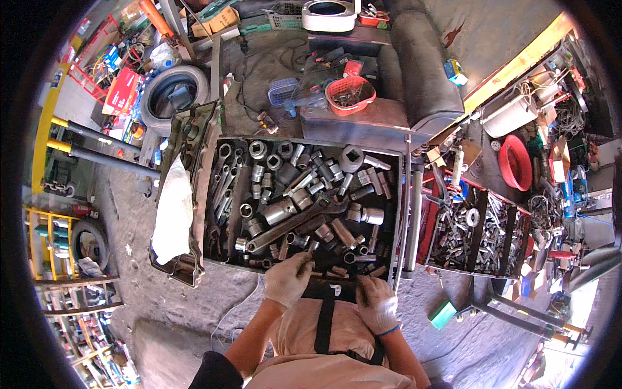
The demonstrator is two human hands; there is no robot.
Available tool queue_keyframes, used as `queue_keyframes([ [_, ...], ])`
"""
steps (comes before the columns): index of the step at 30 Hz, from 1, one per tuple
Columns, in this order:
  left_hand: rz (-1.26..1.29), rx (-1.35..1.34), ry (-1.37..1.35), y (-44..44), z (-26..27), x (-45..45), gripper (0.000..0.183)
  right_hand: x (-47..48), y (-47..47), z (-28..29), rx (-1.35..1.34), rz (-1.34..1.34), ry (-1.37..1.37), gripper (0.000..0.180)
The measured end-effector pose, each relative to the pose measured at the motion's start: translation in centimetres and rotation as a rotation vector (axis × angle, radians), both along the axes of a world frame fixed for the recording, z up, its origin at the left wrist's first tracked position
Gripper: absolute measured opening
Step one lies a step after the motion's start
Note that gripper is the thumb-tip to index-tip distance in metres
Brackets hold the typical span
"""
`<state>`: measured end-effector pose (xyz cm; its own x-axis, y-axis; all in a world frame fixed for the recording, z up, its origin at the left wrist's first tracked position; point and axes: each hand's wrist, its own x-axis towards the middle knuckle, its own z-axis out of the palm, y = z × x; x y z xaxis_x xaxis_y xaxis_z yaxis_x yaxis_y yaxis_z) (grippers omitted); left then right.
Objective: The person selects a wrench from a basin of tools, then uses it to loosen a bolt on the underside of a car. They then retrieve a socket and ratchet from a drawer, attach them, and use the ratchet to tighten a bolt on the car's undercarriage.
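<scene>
An open metal drawer [399,194] full of sockets and wrenches lies before me. My left hand [290,278], in a white knit glove, is at its near edge, with its fingertips by the small sockets; whether it grips anything is hidden. My right hand [377,302], gloved too, rests at the near edge further right, its fingers curled and partly hidden. A long open-end wrench [286,227] lies slanted across the sockets, beside a large chrome socket [280,211]. Ring spanners [225,187] fill the left compartment.
A grimy metal cover [194,204] bearing a white cloth [175,214] stands along the drawer's left side. On the right is another tray of sockets [478,233]. Beyond are a black seat [423,63] and a red basket [351,111]. A green box [442,315] lies on the floor.
</scene>
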<state>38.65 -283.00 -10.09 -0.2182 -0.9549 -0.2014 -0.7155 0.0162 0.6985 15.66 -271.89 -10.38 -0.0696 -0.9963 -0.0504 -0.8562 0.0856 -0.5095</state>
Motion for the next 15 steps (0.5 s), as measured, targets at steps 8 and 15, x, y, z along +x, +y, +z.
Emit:
queue_keyframes([
  [8,0.107,0.085,-0.061,-0.1,0.7,1.6,0.028,1.9,-1.4,2.4,0.03,0.208,-0.085,0.03],
  [15,0.163,0.079,-0.032,1.0,-1.0,3.2,0.029,1.5,-0.9,1.3,0.021,0.153,-0.054,0.027],
])
